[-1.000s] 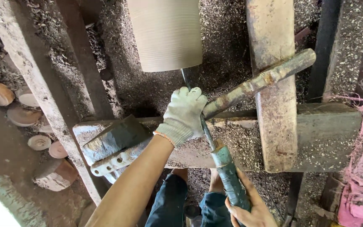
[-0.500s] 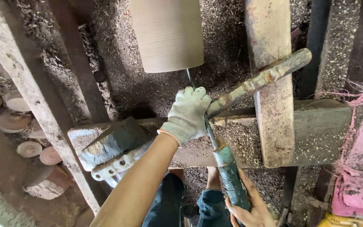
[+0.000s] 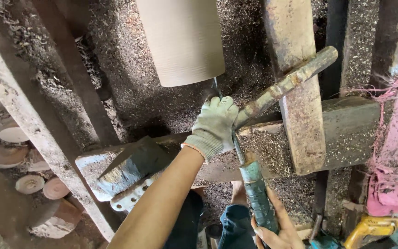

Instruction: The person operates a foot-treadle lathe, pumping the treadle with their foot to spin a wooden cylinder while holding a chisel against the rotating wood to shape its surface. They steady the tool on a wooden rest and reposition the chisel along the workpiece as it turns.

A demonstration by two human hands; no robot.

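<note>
A pale wooden cylinder [image 3: 183, 39] is mounted above a bed of shavings. My left hand [image 3: 213, 127], in a grey-white knit glove, presses down on the thin steel blade of a long chisel [image 3: 242, 161] where it crosses a rusty rod-like tool rest [image 3: 284, 87]. The blade's tip reaches the lower end of the cylinder. My right hand [image 3: 277, 226], bare, grips the chisel's dark green handle near the bottom edge of the view.
A thick upright plank [image 3: 295, 83] and a horizontal beam [image 3: 346, 129] covered in sawdust frame the work. Several round wooden discs [image 3: 28, 182] lie at the left. A pink cloth [image 3: 392, 166] hangs at right, a yellow power tool [image 3: 374, 228] below it.
The view has shifted slightly, so the cylinder and hands sit a little further right. Both hands keep the same grip on the chisel.
</note>
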